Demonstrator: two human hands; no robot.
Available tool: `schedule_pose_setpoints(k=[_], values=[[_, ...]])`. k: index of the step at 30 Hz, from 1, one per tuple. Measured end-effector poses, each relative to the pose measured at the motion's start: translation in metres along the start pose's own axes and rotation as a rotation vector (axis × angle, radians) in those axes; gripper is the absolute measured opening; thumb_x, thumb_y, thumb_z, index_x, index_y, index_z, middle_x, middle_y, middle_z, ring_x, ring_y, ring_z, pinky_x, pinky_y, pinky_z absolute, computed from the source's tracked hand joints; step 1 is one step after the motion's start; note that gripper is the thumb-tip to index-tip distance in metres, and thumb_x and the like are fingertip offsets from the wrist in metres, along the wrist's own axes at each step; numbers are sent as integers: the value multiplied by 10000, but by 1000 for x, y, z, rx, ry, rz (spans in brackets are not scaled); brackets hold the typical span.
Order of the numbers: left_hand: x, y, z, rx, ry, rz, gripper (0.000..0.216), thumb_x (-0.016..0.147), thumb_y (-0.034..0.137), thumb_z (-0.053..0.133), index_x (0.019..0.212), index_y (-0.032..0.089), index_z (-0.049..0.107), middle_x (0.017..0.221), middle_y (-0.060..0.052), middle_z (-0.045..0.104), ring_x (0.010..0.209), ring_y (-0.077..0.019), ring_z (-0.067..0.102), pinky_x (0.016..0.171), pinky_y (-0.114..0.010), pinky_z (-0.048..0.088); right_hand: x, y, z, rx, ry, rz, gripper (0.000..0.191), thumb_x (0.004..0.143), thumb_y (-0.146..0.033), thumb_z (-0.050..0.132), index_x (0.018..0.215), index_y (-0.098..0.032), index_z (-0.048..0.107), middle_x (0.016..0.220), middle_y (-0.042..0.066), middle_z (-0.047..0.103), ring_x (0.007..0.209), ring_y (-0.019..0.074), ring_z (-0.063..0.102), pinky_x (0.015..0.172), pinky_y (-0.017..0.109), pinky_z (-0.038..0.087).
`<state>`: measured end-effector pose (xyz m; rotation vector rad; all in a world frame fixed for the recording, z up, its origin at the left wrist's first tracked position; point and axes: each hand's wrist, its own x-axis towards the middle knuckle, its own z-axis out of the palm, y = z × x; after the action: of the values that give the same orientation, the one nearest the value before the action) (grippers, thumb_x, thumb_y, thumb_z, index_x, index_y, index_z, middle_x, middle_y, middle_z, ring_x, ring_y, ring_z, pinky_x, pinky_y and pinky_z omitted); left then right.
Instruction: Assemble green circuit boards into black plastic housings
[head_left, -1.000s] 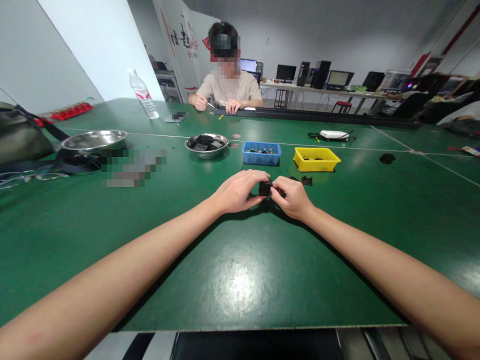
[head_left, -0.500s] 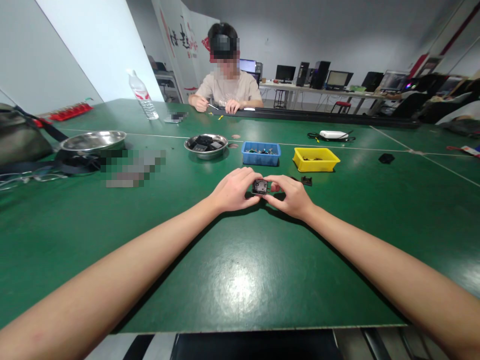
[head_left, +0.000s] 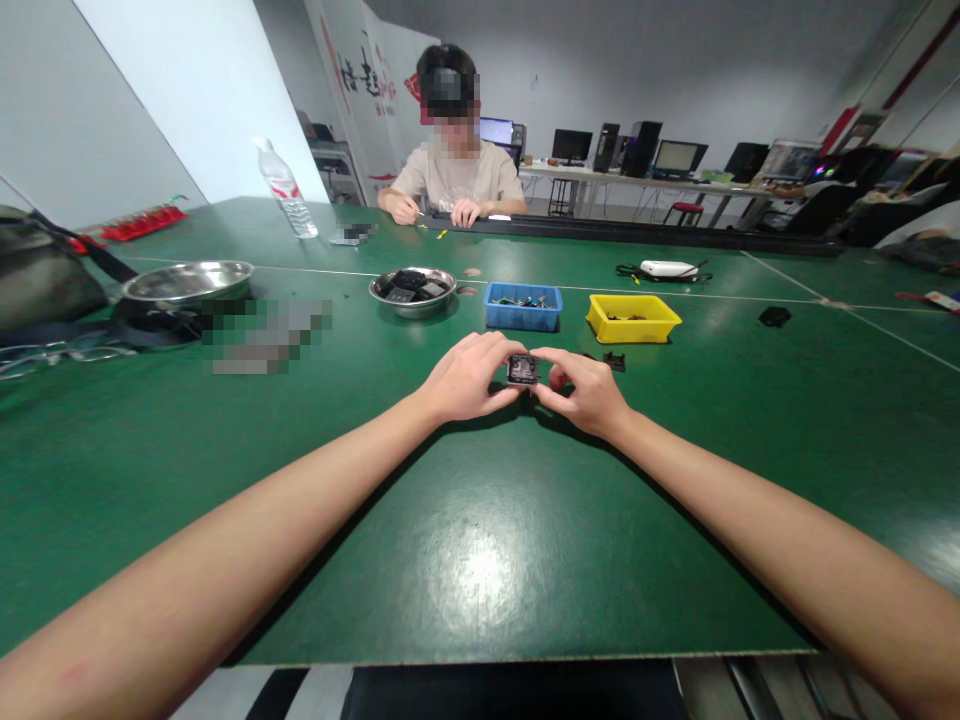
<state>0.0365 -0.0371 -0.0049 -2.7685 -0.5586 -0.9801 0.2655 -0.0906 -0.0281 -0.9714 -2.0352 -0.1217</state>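
Between my two hands is a small black square housing (head_left: 523, 369), its hollow inner side facing me; the details inside are too small to make out. My left hand (head_left: 471, 378) grips its left side with thumb and fingers. On the other side, my right hand (head_left: 585, 392) pinches its right edge. Just beyond my right hand lies a small black plastic piece (head_left: 615, 361) on the green table (head_left: 480, 520). A blue bin (head_left: 523, 322) with small metal parts and a yellow bin (head_left: 631, 333) with a few dark bits stand behind my hands.
A steel bowl (head_left: 412, 305) of black parts is at back left, with a steel dish (head_left: 187, 285) farther left. A water bottle (head_left: 289, 190), a white power strip (head_left: 667, 270) and a black piece (head_left: 774, 316) lie around. A person (head_left: 465, 180) sits opposite by a long black bar (head_left: 637, 232).
The black housing has tilted slightly between my fingers, and its inner side looks a little different. My hands stay almost in place. Across the table, the person's hand has shifted slightly.
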Motion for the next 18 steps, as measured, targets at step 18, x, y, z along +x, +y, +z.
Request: schedule_pose_setpoints(k=[18], values=[[0, 1, 0, -2, 24, 25, 285, 935, 368, 569, 1143, 174, 582, 963, -79, 699, 861, -233, 658, 788, -355, 479, -1, 0, -1, 28, -23, 30, 376, 896, -299, 673, 1265, -224, 676, 631, -55, 620, 550, 139, 573, 619, 255, 479]])
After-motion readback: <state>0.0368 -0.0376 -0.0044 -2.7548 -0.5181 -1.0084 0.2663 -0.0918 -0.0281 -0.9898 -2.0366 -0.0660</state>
